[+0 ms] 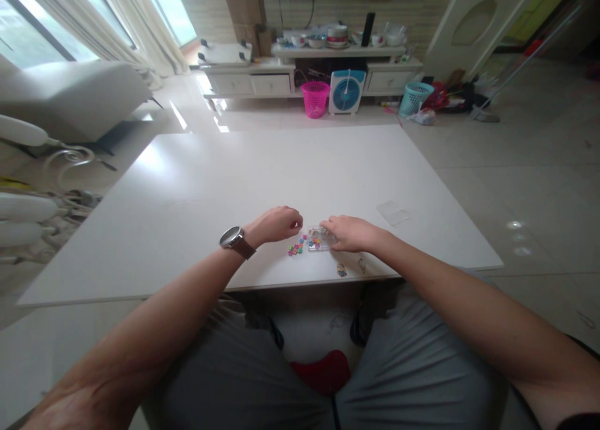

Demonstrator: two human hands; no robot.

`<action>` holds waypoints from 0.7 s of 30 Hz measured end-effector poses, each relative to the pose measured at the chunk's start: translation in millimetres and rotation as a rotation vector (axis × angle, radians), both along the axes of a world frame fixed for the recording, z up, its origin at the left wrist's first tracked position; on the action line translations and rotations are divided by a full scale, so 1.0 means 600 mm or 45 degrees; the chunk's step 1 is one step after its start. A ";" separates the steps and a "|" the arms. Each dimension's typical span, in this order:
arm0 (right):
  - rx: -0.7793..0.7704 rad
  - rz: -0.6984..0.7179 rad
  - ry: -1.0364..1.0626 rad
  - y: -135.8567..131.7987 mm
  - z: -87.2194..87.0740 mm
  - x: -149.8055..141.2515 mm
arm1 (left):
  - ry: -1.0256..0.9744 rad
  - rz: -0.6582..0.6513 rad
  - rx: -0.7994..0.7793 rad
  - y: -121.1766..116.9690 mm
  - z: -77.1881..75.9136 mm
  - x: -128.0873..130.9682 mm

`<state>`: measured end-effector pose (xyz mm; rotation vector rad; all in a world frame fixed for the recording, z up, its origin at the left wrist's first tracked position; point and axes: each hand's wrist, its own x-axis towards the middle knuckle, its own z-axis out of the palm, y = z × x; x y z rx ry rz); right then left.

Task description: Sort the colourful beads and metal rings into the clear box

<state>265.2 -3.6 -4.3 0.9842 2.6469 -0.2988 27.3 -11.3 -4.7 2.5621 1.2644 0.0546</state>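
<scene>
A white table (pixel 262 167), smooth and faintly reflective, spans the middle of the scene; its near edge runs just before the wearer's grey-trousered legs. Beyond its far edge stands a long white cabinet (pixel 225 83), with a blue-and-white fan (pixel 347 92) and a bright pink basket (pixel 315 100) on the floor in front. The right hand (pixel 351 233) reaches in from the right, its fingers bent over the far side of a clear box and its thumb by the near right corner; whether they grip the box or a piece inside it cannot be told. The left hand (pixel 277 222) hangs just to the left of the box, fingers curled toward the thumb; whether a small piece is pinched there cannot be told. A wristwatch (pixel 232 236) with a dark strap and silvery case sits on the left wrist. To the right, beyond the right hand, a thin transparent sheet (pixel 392 212) lies flat.

The clear box (pixel 320 249) is small, shallow and see-through, and lies near the table's near edge, between the hands. Blue, purple and orange pieces show in its left part, paler ones along its far side. Nearer the edge, to the right, lie a yellow-and-blue figure (pixel 342 270) and, beside it, a metallic-looking ring (pixel 362 264). Smallest are the loose beads (pixel 295 249), pink, green, red and purple, scattered just left of the box. Markings on the watch dial, fan and pieces are too small or blurred to read.
</scene>
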 end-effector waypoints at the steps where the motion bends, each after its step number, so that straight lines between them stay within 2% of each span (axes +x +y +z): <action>1: 0.005 0.002 0.000 0.000 -0.001 0.001 | 0.000 0.014 -0.003 0.003 -0.004 -0.003; 7: 0.004 0.008 -0.002 0.002 -0.002 0.001 | -0.021 0.005 -0.048 0.008 -0.020 -0.003; 14: -0.011 0.010 -0.011 0.001 0.005 -0.002 | 0.010 0.012 -0.080 -0.002 -0.025 0.018; 21: 0.002 0.008 -0.002 -0.001 0.007 -0.002 | 0.053 0.053 -0.101 -0.003 -0.029 0.021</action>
